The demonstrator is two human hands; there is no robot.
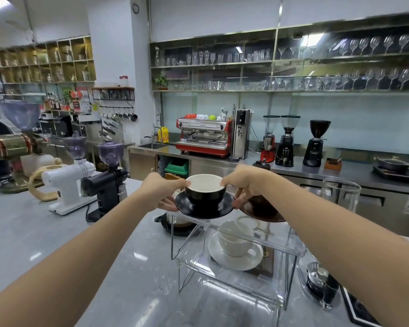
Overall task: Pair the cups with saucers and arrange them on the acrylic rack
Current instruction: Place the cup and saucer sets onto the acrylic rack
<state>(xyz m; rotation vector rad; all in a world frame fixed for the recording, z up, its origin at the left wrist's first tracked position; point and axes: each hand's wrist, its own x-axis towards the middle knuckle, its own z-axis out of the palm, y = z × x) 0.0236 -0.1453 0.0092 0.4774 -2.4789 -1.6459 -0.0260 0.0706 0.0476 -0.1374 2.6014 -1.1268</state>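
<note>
Head view: both hands, left hand (162, 190) at 9 o'clock and right hand (243, 185) at 3, pinch the black cup (206, 194) and saucer (203, 208) just above the acrylic rack (281, 244) top tier, equally near

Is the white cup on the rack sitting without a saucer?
No, the white cup sits on a white saucer on the lower level of the acrylic rack.

The round ceramic cup (205, 193) is black outside, white inside, on a black saucer (203, 208); the lower cup (234, 239) and saucer (235, 258) are white; the stone worktop (118, 267) is grey-veined.
</note>
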